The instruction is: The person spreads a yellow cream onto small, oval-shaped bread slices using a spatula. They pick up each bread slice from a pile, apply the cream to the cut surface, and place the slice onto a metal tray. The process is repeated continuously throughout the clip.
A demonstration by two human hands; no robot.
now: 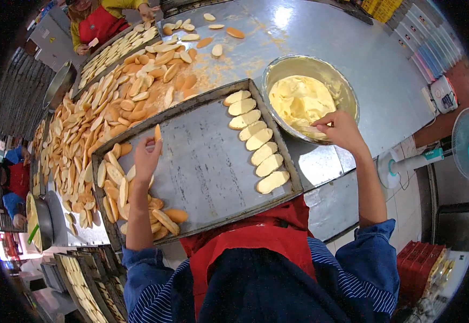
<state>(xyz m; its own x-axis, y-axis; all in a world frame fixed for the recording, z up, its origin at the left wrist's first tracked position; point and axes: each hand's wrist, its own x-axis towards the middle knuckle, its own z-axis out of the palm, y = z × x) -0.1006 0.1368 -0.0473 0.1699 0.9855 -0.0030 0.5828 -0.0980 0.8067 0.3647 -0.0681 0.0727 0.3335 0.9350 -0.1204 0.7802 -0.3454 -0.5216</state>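
Roughly, I'm judging this trayful early on: eight coated slices are lying in a row along the tray's one-to-four o'clock side, while its middle is showing bare metal. Loose slices are piling at its eight-to-nine, looking uncoated, and a far bigger heap is spreading beyond at ten, so plenty is remaining. Left hand, over the tray's ten o'clock, is pinching one bread slice between thumb and fingers. Right hand is gripping, fingers closed, what I'm reading as a pale spreader at five o'clock in the cream bowl.
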